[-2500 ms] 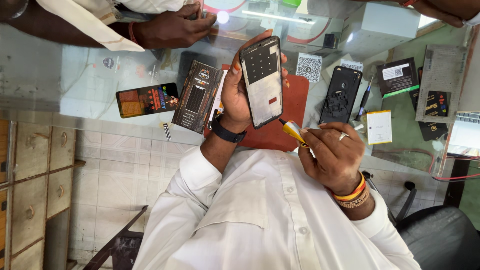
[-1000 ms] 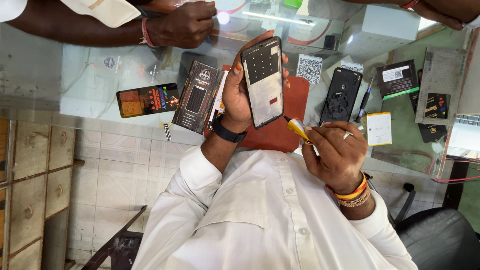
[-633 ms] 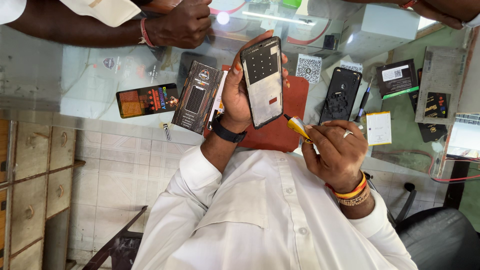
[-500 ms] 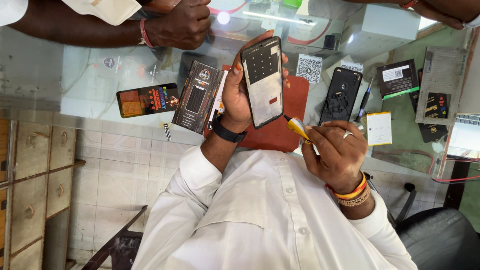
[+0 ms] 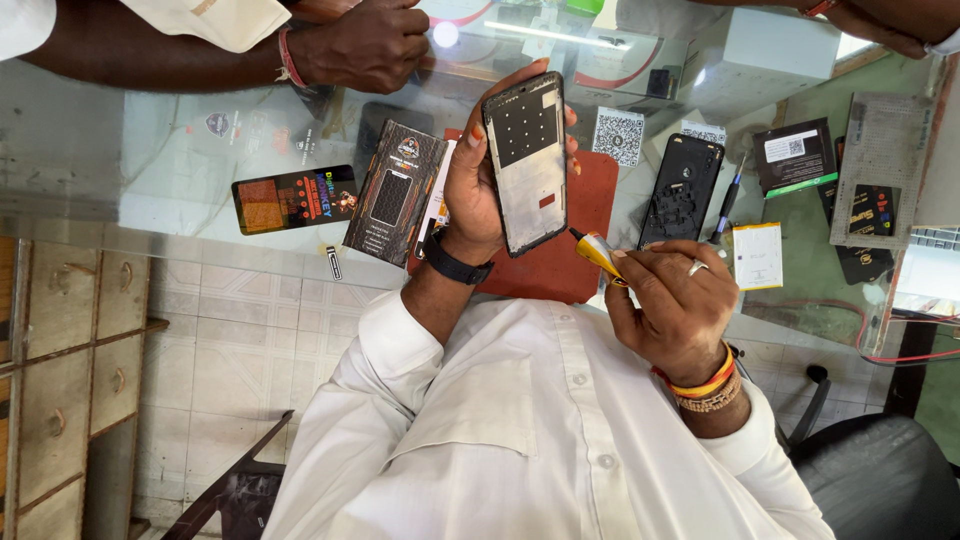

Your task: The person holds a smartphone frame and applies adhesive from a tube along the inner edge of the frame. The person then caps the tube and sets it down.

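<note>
gripping a phone frame (image 5: pixel 527 165) left hand (image 5: pixel 475 190), right hand (image 5: pixel 675 310) yellow tube (image 5: pixel 597 254); glass counter (image 5: pixel 150 180), tiled floor (image 5: pixel 240 340).

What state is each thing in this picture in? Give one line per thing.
phone frame: opened, back off, gripped in left hand
yellow tool: pinched in right hand, tip near the frame
black back cover: detached, lying on counter

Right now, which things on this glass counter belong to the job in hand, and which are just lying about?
In hand:
grey opened phone frame, gripped by the left hand
small yellow tube with a dark tip, pinched in the right hand

Lying about:
black phone back cover
dark printed box
blue-handled screwdriver
white square code card
</note>
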`<move>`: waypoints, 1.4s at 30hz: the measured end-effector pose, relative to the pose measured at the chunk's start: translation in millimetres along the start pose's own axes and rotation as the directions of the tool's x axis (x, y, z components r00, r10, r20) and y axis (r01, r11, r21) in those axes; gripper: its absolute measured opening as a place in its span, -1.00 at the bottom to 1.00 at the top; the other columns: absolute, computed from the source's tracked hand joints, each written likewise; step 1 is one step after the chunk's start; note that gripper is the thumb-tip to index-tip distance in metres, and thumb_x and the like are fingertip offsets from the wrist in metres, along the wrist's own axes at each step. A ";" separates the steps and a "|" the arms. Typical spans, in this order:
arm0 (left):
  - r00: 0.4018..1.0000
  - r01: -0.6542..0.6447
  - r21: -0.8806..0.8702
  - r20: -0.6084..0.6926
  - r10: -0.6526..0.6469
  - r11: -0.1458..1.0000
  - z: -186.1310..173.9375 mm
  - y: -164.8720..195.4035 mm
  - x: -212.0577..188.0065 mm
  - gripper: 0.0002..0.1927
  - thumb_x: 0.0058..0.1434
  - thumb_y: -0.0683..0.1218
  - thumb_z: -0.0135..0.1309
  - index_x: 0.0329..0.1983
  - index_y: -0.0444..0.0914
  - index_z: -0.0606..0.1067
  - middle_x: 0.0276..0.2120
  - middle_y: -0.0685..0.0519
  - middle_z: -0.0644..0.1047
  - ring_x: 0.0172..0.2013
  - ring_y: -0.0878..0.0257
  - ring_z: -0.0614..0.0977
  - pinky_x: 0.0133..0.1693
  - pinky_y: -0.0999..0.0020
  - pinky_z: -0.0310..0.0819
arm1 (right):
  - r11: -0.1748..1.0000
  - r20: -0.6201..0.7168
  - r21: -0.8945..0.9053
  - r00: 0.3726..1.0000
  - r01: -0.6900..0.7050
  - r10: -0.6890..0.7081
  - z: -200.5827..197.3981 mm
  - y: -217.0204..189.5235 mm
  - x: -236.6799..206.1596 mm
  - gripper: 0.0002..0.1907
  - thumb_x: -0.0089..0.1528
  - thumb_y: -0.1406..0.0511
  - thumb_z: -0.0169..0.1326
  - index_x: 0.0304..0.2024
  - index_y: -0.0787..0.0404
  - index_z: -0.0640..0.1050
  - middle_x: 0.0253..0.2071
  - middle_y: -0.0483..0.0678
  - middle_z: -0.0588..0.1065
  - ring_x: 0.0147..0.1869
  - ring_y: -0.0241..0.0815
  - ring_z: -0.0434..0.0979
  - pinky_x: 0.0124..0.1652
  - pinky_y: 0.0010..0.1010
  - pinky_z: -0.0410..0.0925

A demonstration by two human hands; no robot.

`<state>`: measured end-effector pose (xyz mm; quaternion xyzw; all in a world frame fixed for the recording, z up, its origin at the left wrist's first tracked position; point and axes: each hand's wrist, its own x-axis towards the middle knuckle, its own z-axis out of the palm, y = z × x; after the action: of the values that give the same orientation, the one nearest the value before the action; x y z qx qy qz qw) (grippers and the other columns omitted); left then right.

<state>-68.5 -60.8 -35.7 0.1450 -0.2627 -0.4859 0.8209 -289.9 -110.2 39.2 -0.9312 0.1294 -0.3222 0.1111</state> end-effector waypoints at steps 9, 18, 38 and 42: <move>1.000 0.006 -0.016 0.003 -0.006 1.000 -1.3 -0.6 0.8 -0.26 0.46 0.25 -0.06 0.48 -0.33 0.18 0.04 -0.25 0.51 -0.06 0.08 0.64 -0.03 0.13 0.62 | 0.998 0.008 0.054 1.000 0.015 -0.015 -1.5 -2.6 -0.1 -0.81 0.07 0.49 0.28 -0.25 0.35 0.62 -0.32 0.00 0.61 -0.31 -0.12 0.59 -0.06 -0.23 0.52; 0.982 -0.101 -0.187 -0.173 0.068 0.977 -6.6 -19.9 -1.1 -0.29 0.48 0.24 -0.12 0.55 -0.22 0.16 0.07 -0.20 0.51 -0.03 0.00 0.62 0.03 0.01 0.60 | 0.966 -0.145 0.141 0.961 -0.217 0.237 -9.8 -3.8 2.0 -0.82 0.11 0.54 0.27 -0.23 0.36 0.62 -0.29 0.04 0.59 -0.21 0.01 0.63 -0.13 -0.29 0.46; 0.936 -0.085 -0.215 -0.353 0.004 0.973 -8.4 -58.5 -18.2 -0.36 0.45 0.19 -0.33 0.34 -0.34 0.39 0.21 -0.12 0.50 0.21 0.03 0.53 0.30 0.08 0.34 | 0.969 -0.303 0.220 0.937 -0.109 0.174 23.5 7.3 66.4 -0.73 0.19 0.49 0.32 -0.06 0.35 0.60 -0.16 0.14 0.62 -0.15 -0.04 0.69 -0.17 -0.39 0.49; 0.955 -0.068 -0.223 -0.297 -0.002 0.972 -4.1 -58.3 -19.3 -0.32 0.42 0.21 -0.33 0.36 -0.34 0.37 0.24 -0.14 0.50 0.24 0.02 0.52 0.33 0.07 0.33 | 0.976 -0.300 0.183 0.939 -0.117 0.168 26.0 8.6 63.0 -0.72 0.18 0.49 0.31 -0.05 0.34 0.61 -0.15 0.14 0.62 -0.16 -0.04 0.69 -0.18 -0.38 0.49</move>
<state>-115.7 -72.3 -73.5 0.1152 -0.0816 -0.4722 0.8701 -227.2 -134.8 52.8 -0.8441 0.1858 -0.4665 0.1880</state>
